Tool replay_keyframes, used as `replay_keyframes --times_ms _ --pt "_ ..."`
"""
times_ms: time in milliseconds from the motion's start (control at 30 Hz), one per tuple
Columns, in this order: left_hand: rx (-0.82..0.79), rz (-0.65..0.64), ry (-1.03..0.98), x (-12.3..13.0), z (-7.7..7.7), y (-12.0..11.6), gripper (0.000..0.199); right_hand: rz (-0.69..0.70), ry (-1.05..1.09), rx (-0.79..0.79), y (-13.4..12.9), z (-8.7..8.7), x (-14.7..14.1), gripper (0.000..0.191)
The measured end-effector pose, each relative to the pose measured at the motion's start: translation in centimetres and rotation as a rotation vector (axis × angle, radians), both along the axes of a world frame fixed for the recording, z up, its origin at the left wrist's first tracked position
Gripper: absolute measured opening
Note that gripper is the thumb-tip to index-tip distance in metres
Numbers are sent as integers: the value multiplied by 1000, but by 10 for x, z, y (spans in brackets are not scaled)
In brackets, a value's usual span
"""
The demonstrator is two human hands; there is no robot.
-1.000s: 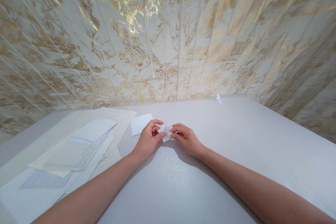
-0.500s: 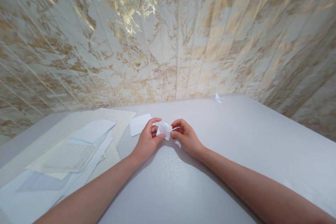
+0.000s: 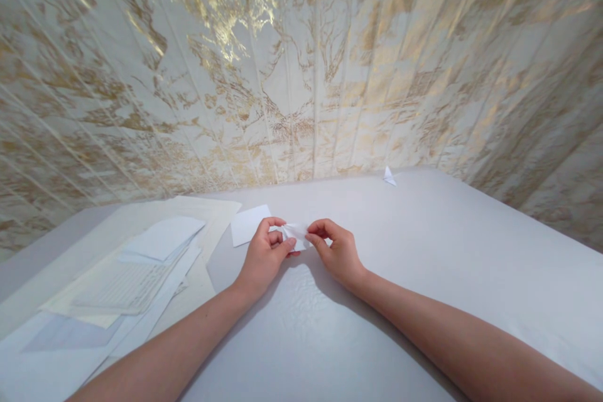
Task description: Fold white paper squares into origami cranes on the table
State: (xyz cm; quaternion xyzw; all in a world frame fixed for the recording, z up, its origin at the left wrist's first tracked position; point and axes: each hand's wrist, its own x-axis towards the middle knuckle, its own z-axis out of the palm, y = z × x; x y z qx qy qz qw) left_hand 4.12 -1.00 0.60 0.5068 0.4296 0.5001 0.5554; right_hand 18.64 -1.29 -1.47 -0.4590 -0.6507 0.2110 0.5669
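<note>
A small piece of folded white paper (image 3: 296, 237) is held just below the center of the frame, between two bare hands above a pale, glossy table (image 3: 405, 251). The left hand (image 3: 268, 254) pinches its left side, thumb on the near face, other fingers curled around and partly hidden behind it. The right hand (image 3: 336, 251) pinches the right edge between thumb and index finger; its remaining fingers are curled in, and how they lie cannot be told. Both forearms reach in from the bottom corners, covering parts of the table. Just beyond the left hand, a flat white sheet (image 3: 249, 225) lies partly hidden by it. At the left of the frame is a spread of overlapping papers (image 3: 141, 264), one with rows of writing too small to read. Near the table's far edge, right of center, sits a small pointed white folded paper piece (image 3: 389, 176). A white curtain (image 3: 301, 75) with shiny gold patterning fills the upper frame.
</note>
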Motion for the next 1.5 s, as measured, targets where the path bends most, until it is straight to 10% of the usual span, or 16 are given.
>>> replay_keyframes --times_ms 1500 --pt "35 -74 -69 -3 0 -2 39 148 -159 284 2 1 5 13"
